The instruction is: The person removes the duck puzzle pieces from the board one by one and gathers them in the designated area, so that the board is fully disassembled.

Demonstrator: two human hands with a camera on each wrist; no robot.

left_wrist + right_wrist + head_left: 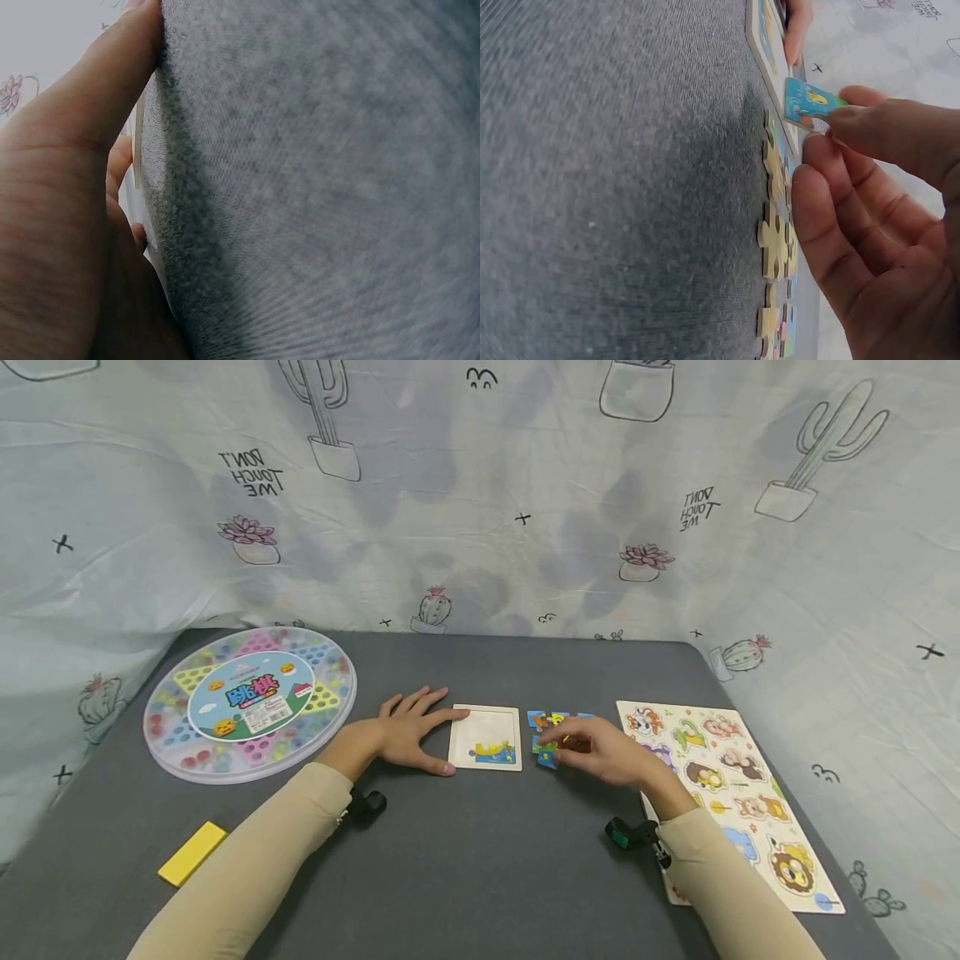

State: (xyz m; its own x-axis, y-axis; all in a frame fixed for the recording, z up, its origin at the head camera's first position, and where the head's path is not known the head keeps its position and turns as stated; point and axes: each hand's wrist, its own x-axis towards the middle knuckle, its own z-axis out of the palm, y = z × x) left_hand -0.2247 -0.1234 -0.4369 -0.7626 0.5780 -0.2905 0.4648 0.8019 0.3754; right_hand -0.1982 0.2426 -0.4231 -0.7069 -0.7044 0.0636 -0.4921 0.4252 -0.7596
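A small wooden puzzle tray lies on the table, with a few joined yellow-and-blue pieces in its lower right corner. My left hand is spread at its left side, index fingertip on the upper left rim and thumb by the lower left corner. Between thumb and fingers, my right hand pinches a blue jigsaw piece with a yellow patch, held above the table. Loose jigsaw pieces lie under and beside that hand; from the head, it partly hides them.
A round Chinese checkers box sits at the left, with a yellow block nearer the front. To the right, beneath my right forearm, lies an animal peg puzzle board. A printed cloth hangs behind the grey table.
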